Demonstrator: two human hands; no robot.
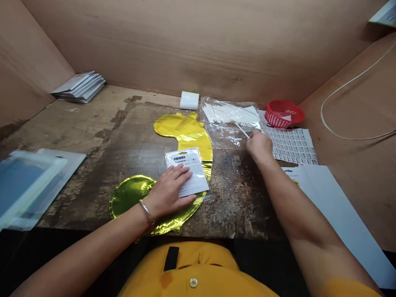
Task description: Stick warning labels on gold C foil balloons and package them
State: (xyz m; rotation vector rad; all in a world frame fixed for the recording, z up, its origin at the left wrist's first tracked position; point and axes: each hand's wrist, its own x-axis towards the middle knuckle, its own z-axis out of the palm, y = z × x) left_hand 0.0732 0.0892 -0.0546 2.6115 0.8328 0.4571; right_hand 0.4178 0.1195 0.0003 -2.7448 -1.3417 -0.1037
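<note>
My left hand [171, 187] lies flat with fingers stretched over a white printed card in a clear sleeve [194, 179]. Under the card is a gold foil balloon [198, 138], flat and curved, its lower end shining greenish beneath my left wrist. My right hand [260, 145] is closed in a pinch on a thin white straw [242, 130]. The straw's far end reaches a clear plastic bag [222, 134] that holds a bundle of white straws [227, 113]; whether it is fully out of the bag I cannot tell.
A red basket [283, 114] stands at the back right, beside a sheet of printed stickers [293, 144]. White sheets [337, 206] lie on the right, clear plastic sleeves [40, 173] on the left. Folded papers [78, 87] are stacked at the back left. Wooden panels enclose the worn table [229, 198].
</note>
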